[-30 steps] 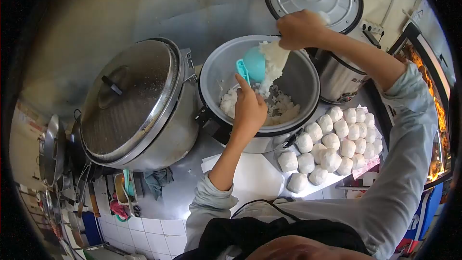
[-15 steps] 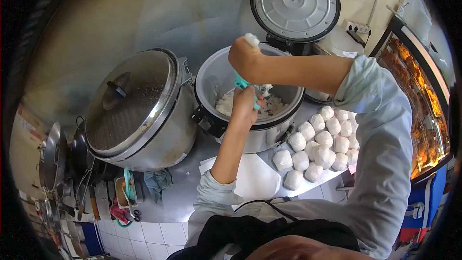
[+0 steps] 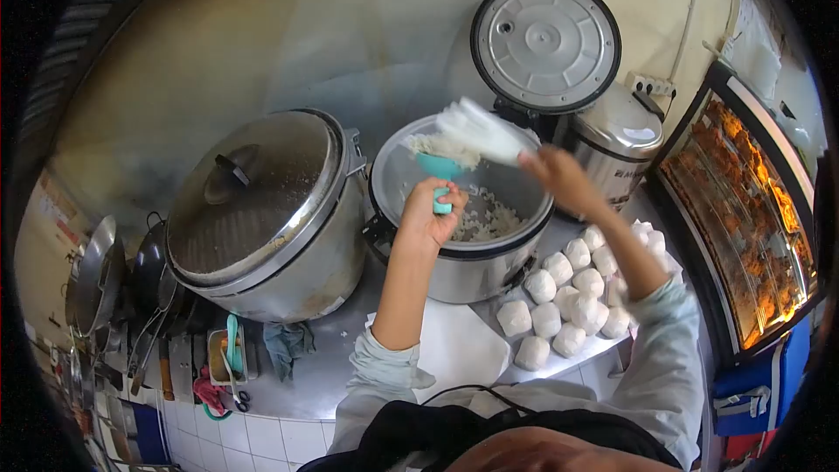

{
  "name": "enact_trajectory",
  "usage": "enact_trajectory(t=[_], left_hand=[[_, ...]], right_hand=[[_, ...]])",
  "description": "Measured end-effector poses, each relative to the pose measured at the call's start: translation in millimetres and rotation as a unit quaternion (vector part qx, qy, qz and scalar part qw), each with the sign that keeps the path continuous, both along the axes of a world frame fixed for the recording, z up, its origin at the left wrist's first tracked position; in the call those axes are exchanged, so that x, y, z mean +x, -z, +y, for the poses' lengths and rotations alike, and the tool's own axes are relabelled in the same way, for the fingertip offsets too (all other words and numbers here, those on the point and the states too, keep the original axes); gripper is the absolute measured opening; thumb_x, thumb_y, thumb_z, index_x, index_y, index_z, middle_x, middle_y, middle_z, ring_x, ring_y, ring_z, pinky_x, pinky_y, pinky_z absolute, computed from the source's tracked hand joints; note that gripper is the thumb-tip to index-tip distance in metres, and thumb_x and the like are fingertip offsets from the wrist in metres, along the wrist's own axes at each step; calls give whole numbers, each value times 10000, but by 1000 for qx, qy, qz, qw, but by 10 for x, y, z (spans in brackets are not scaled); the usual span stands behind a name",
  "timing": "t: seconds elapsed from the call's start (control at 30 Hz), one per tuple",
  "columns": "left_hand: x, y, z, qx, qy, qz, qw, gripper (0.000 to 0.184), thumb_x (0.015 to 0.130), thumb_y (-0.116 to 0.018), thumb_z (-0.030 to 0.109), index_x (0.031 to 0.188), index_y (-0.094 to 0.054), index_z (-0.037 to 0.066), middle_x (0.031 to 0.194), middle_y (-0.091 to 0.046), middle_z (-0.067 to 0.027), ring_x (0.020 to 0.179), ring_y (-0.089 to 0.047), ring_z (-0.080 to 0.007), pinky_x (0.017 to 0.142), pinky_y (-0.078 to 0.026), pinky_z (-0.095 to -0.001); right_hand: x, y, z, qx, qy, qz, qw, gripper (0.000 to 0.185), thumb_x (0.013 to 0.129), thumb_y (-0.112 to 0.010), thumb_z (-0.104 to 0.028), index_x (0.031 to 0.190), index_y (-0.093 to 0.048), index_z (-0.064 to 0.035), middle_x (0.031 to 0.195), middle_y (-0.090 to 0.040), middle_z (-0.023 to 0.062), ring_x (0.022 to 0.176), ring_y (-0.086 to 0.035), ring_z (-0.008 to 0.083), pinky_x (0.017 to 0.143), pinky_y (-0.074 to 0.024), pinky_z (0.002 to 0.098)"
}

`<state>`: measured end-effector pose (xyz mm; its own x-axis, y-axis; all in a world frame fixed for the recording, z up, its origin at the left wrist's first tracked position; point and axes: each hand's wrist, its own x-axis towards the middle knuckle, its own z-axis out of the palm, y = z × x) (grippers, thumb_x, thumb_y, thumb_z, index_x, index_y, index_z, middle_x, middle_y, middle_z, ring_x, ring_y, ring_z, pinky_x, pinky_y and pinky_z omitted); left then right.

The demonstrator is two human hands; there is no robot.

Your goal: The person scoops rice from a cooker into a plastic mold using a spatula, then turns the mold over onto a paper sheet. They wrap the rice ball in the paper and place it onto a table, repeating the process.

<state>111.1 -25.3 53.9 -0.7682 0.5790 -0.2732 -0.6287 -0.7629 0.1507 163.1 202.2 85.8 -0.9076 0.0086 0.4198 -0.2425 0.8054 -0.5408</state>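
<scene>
My left hand (image 3: pixel 433 212) is wrapped round the handle of a turquoise scoop (image 3: pixel 439 166) heaped with white rice. My right hand (image 3: pixel 562 177) holds a whitish paddle (image 3: pixel 481 130), blurred by motion, above the scoop. Both tools are over an open rice cooker (image 3: pixel 544 220) with loose rice (image 3: pixel 491 220) at its bottom. Right of the cooker, several round white wrapped portions (image 3: pixel 559 268) sit close together. White paper (image 3: pixel 459 345) lies in front of the cooker.
A large lidded pot (image 3: pixel 262 210) stands at the left. The cooker's raised lid (image 3: pixel 546 44) and a steel container (image 3: pixel 616 127) are behind. At the right is a lit food display case (image 3: pixel 734 210). Scissors (image 3: pixel 240 400), a small tray (image 3: pixel 215 357) and a cloth (image 3: pixel 286 345) lie at front left.
My right hand has moved right, away from my left hand, and the paddle now shows above the scoop. The scoop has come up with rice heaped in it. The view has shifted upward.
</scene>
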Motion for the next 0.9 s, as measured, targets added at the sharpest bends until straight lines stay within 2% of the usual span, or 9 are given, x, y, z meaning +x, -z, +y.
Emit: enact_trajectory(t=[0.07,0.17,0.3,0.37,0.5,0.57,0.63,0.77,0.9], left_hand=[[-3,49,66,-19,30,3,999,140,761,-464,-53,874,-382,-56,763,-435,-119,608,-439,-135,381,-350,-165],[250,-35,227,-215,-25,138,966,141,765,-475,-32,882,-397,-44,771,-441,-116,606,-453,-148,381,-341,-181],[293,-77,247,-283,-50,175,942,138,764,-478,-32,879,-401,-34,776,-444,-118,615,-465,-159,380,-337,-197],[264,-70,236,-272,-43,180,944,141,769,-477,-29,882,-394,-34,780,-444,-120,613,-460,-155,376,-334,-189],[39,94,108,-113,37,135,984,140,785,-470,-22,888,-376,-32,799,-449,-128,608,-444,-142,354,-313,-157],[21,64,71,-100,38,102,989,130,801,-472,-4,884,-376,-29,798,-458,-118,600,-434,-122,332,-290,-142],[-9,67,37,-10,81,103,991,141,816,-490,27,888,-380,-25,789,-466,-94,592,-426,-101,317,-276,-146],[107,-41,21,-145,51,144,977,142,832,-505,57,893,-393,-5,767,-465,-69,590,-424,-81,311,-264,-140],[149,22,-105,-209,76,220,950,102,855,-495,64,904,-410,33,751,-462,-49,572,-418,-69,302,-245,-133]], right_hand=[[78,243,-264,12,34,-29,999,494,905,-467,-448,796,-474,34,675,-540,294,699,-573,434,615,-431,496],[112,334,-517,16,67,-49,996,461,922,-432,-433,861,-444,24,731,-558,315,755,-558,483,643,-442,519],[-6,424,-463,-15,31,-17,999,499,956,-345,-428,795,-463,30,682,-568,277,664,-538,479,593,-432,472],[41,401,-396,-27,-84,22,996,535,960,-318,-445,833,-496,44,707,-588,256,668,-569,427,621,-445,445],[193,236,-168,-74,-53,-95,991,542,964,-319,-443,894,-518,57,706,-577,212,655,-567,336,657,-448,405],[295,65,-55,-221,-32,-210,952,524,964,-332,-437,900,-512,51,683,-547,184,637,-537,275,664,-431,392],[235,154,-35,-173,-16,-144,974,542,954,-342,-453,901,-528,54,692,-563,218,653,-565,319,644,-434,421],[63,329,-130,-47,28,-46,997,564,945,-337,-478,853,-527,45,687,-583,256,664,-585,392,628,-431,464],[-111,209,-170,-49,18,-89,995,566,951,-310,-470,878,-523,49,721,-590,265,724,-589,415,653,-444,477]])
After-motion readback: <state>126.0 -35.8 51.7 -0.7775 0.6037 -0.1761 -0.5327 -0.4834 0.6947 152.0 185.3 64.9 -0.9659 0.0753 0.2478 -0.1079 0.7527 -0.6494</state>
